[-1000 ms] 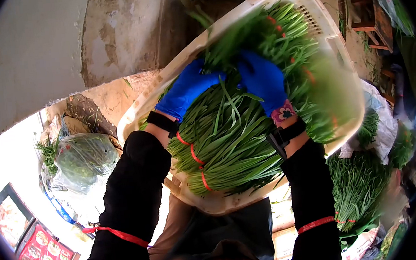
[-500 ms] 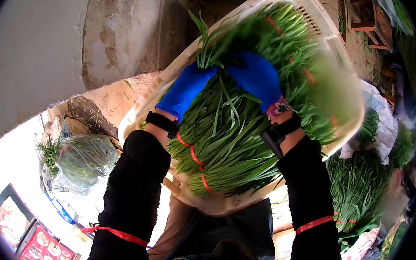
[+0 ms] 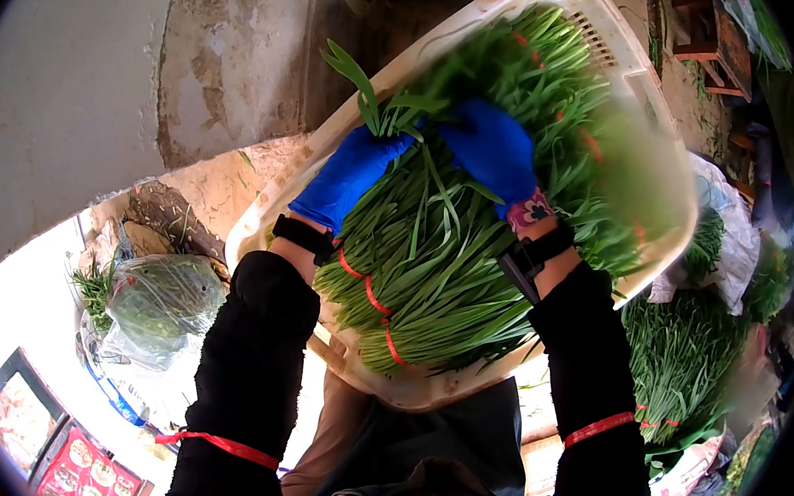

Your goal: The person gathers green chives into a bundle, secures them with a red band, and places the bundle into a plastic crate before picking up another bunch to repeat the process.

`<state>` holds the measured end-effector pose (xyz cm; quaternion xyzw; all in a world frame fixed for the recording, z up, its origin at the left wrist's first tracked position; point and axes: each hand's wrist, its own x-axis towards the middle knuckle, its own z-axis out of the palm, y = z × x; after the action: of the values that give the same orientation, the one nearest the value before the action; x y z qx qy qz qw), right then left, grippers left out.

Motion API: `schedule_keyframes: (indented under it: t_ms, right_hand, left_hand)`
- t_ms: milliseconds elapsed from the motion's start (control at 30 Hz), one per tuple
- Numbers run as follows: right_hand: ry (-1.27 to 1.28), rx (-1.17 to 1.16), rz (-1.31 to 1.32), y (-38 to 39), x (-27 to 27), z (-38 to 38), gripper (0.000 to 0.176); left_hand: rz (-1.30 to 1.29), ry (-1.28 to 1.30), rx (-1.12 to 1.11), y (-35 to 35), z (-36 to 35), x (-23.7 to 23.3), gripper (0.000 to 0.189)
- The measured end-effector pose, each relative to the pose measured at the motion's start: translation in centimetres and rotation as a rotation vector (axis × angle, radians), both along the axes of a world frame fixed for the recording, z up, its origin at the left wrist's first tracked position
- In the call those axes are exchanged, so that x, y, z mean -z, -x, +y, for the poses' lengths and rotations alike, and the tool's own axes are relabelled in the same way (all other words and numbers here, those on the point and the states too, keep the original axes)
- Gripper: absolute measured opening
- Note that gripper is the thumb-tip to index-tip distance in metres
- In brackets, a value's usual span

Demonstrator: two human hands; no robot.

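Fingers [image 3: 386,147] clasp long green red-banded chive bundle [image 3: 423,274]

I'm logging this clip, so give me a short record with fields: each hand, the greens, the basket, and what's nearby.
left hand: blue glove, closed around a tuft of leaves that sticks up
right hand: blue glove, pressed on the greens, grip unclear
greens: long flat leaves, bundles tied with red bands
basket: cream plastic, filled with the greens
nearby: clear bag of greens at left, another heap of greens at lower right
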<state>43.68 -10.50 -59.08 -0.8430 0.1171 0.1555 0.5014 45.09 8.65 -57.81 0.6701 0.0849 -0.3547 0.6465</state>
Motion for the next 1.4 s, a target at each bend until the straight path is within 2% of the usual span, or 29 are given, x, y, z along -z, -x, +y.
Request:
schedule_keyframes:
  t_ms: [33, 133, 200, 267, 300, 367, 433, 467, 533, 567, 600, 667, 733, 767, 800, 833, 867, 900, 933, 1000, 1067, 1133, 1167, 1200, 1233, 1300, 1333, 1367, 1400]
  right_hand:
    - [-0.078, 0.03, 0.093, 0.0, -0.6, 0.0, 0.019]
    - [-0.109, 0.052, 0.058, 0.3, -0.8, -0.1, 0.018]
    - [-0.003, -0.001, -0.01, 0.6, -0.2, -0.5, 0.017]
    - [0.104, -0.054, -0.078, 0.8, 0.5, -0.7, 0.017]
    - [0.066, -0.054, -0.092, 0.8, 0.8, -0.7, 0.018]
    - [0.025, -0.054, -0.106, 0.7, 0.6, -0.8, 0.019]
    - [-0.379, -0.011, 0.153, 0.4, -0.4, -1.1, 0.021]
    - [-0.378, -0.009, 0.154, 0.4, 0.5, -1.9, 0.021]
    - [-0.558, 0.085, -0.236, -0.4, 1.2, -3.3, 0.02]
    - [-0.945, 0.371, 0.096, -0.6, -0.6, -4.5, 0.014]
    - [-0.947, 0.377, 0.093, -0.9, -2.4, -4.8, 0.014]
    - [-0.556, 0.295, 0.067, -0.8, -5.3, -5.6, 0.011]
    - [-0.472, 0.382, -0.03, 1.1, -9.4, -7.0, 0.011]
    - [-0.383, 0.46, -0.128, 2.7, -11.4, -7.9, 0.011]
    - [-0.374, 0.453, -0.141, 4.6, -12.9, -9.6, 0.01]
    - [-0.395, 0.459, -0.125, 7.4, -14.0, -11.2, 0.01]
    - [-0.417, 0.464, -0.114, 10.3, -15.0, -12.6, 0.011]
    - [-0.492, 0.477, -0.07, 13.4, -16.1, -13.8, 0.012]
    - [-0.575, 0.491, -0.025, 17.0, -17.0, -14.6, 0.014]
    - [-0.669, 0.581, 0.187, 24.6, -17.5, -16.0, 0.016]
    - [-0.516, 0.406, 0.648, 32.1, -15.6, -16.8, 0.023]
    - [0.652, -0.617, 0.62, 37.1, -15.4, -15.2, 0.031]
    - [0.463, -0.35, 0.461, 39.0, -14.3, -14.6, 0.038]
    - [-0.038, 0.136, 0.453, 38.3, -14.0, -13.5, 0.035]
    - [-0.317, 0.4, 0.429, 37.4, -12.9, -12.2, 0.034]
    - [-0.348, 0.507, 0.064, 33.7, -11.4, -9.7, 0.048]
    - [-0.354, 0.584, 0.062, 32.0, -10.4, -9.1, 0.058]
    - [-0.192, 0.578, -0.101, 31.2, -7.8, -8.6, 0.065]
    - [-0.137, 0.644, -0.113, 29.1, -6.9, -8.7, 0.07]
  left_hand:
    - [0.009, -0.036, 0.018, -0.1, 0.0, -0.1, 0.036]
    - [0.065, -0.038, -0.015, -0.3, -0.3, -0.8, 0.039]
    - [0.112, -0.003, -0.066, -0.4, -0.6, -0.4, 0.041]
    - [-0.146, 0.078, 0.089, -0.2, -1.0, 1.7, 0.052]
    - [-0.145, 0.078, 0.089, 0.3, -1.4, 2.6, 0.052]
    - [-0.375, 0.126, 0.026, 1.3, -2.2, 4.3, 0.062]
    - [-0.409, 0.044, -0.01, 1.9, -2.4, 6.0, 0.059]
    - [-0.441, -0.035, -0.05, 2.1, -2.5, 6.7, 0.057]
    - [-0.45, -0.118, 0.006, 2.0, -2.6, 6.8, 0.055]
    - [-0.46, -0.203, 0.061, 1.8, -2.5, 6.9, 0.054]
    - [-0.461, -0.203, 0.067, 1.8, -2.4, 7.3, 0.054]
    - [-0.497, -0.255, 0.056, 2.1, -2.2, 8.3, 0.054]
    - [-0.785, -0.7, 0.297, 1.6, -2.1, 5.8, 0.058]
    - [-0.758, -0.406, 0.162, 1.7, -1.7, 6.6, 0.064]
    - [-0.424, -0.315, 0.128, 1.6, -2.1, 3.1, 0.064]
    - [-0.405, -0.146, 0.023, 2.0, -2.6, 2.6, 0.063]
    - [-0.606, -0.366, 0.096, 2.0, -2.8, 1.1, 0.065]
    - [-0.918, -0.626, 0.15, 2.5, -2.0, 3.1, 0.066]
    - [-1.07, -0.553, 0.096, 2.2, -2.7, 2.1, 0.062]
    - [-0.81, -0.713, 0.123, 3.1, -4.4, -2.5, 0.058]
    - [-0.943, -0.661, 0.146, 4.8, -6.9, -5.9, 0.056]
    - [-1.184, -0.561, 0.268, 7.2, -8.5, -7.5, 0.055]
    - [-1.288, -0.483, 0.397, 8.9, -8.9, -7.6, 0.055]
    - [-1.296, -0.403, 0.603, 11.3, -9.5, -8.0, 0.049]
    - [-1.294, -0.319, 0.809, 13.8, -10.3, -8.3, 0.043]
    - [-1.381, -0.238, 1.162, 18.7, -11.4, -6.2, 0.039]
    - [-1.386, -0.23, 1.18, 20.2, -11.9, -4.3, 0.039]
    - [-1.549, -0.284, 1.316, 21.6, -12.0, -2.4, 0.04]
    - [-1.71, -0.339, 1.45, 22.4, -12.0, -1.2, 0.041]
